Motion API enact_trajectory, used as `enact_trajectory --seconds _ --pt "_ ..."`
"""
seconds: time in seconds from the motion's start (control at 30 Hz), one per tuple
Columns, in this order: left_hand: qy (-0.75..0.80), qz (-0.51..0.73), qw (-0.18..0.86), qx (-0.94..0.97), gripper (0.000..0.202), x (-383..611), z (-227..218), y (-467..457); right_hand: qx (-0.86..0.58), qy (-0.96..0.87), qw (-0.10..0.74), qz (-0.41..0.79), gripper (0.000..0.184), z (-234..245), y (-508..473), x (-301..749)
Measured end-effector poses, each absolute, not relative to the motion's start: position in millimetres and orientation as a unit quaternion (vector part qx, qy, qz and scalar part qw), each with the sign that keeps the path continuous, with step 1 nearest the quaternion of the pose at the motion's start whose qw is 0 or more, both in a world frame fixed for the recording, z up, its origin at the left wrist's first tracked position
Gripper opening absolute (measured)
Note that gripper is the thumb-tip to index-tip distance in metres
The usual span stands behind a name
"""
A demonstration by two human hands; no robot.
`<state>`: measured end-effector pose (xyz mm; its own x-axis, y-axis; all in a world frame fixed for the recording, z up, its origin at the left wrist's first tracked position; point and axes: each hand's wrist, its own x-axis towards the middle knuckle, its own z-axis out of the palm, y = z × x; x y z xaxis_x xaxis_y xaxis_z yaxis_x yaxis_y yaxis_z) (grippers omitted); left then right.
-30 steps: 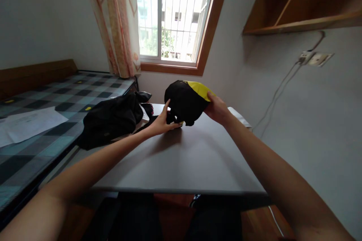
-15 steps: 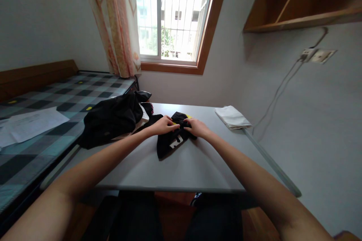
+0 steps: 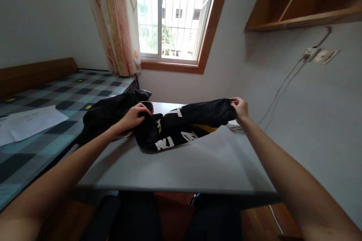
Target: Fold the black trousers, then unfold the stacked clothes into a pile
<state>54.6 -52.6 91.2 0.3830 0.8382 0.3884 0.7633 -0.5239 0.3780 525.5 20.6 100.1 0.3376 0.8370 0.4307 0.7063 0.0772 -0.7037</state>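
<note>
White T-like letter (image 3: 178, 112) on black garment (image 3: 207, 111), other letters (image 3: 164, 143) unclear

Over the table (image 3: 175, 175), folds break up the garment (image 3: 203, 111)'s lettering (image 3: 164, 143), so you can't read it whole. At the table's right, the garment and your right hand (image 3: 240, 108) hide much of the white cloth (image 3: 234, 125). Left of the table, the paper (image 3: 35, 121) runs out of view, its print too faint.

You've got the garment (image 3: 203, 111) across the middle of your desk (image 3: 181, 169), heap (image 3: 106, 116) at the left edge, cloth (image 3: 235, 125) near the far right corner. Bed (image 3: 51, 90)'s past the left edge, papers (image 3: 31, 122) on it, window (image 3: 181, 19) behind the far edge.
</note>
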Motion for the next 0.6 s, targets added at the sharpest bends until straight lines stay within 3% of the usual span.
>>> enact_trajectory --seconds 0.17,0.3,0.4,0.47,0.6 --pt "0.62 0.28 -0.027 0.732 0.023 20.5 99.1 -53.9 -0.783 -0.581 0.224 0.007 0.027 77.2 2.8 558.7" --pt "0.55 0.271 -0.081 0.786 0.023 54.6 95.0 -63.2 -0.686 -0.701 0.196 0.014 0.028 69.4 -11.6 511.4" --pt "0.439 0.22 -0.036 0.87 0.023 95.1 91.2 -67.3 -0.542 -0.82 0.142 0.116 0.033 69.9 -24.5 458.1" --pt "0.387 0.174 -0.002 0.906 0.024 119.3 86.8 -68.2 -0.466 -0.874 0.086 0.108 0.043 69.5 -32.2 428.3" --pt "0.283 0.095 0.097 0.949 0.023 154.0 70.4 -69.9 -0.486 -0.872 0.007 0.063 0.019 69.2 -32.2 396.3"
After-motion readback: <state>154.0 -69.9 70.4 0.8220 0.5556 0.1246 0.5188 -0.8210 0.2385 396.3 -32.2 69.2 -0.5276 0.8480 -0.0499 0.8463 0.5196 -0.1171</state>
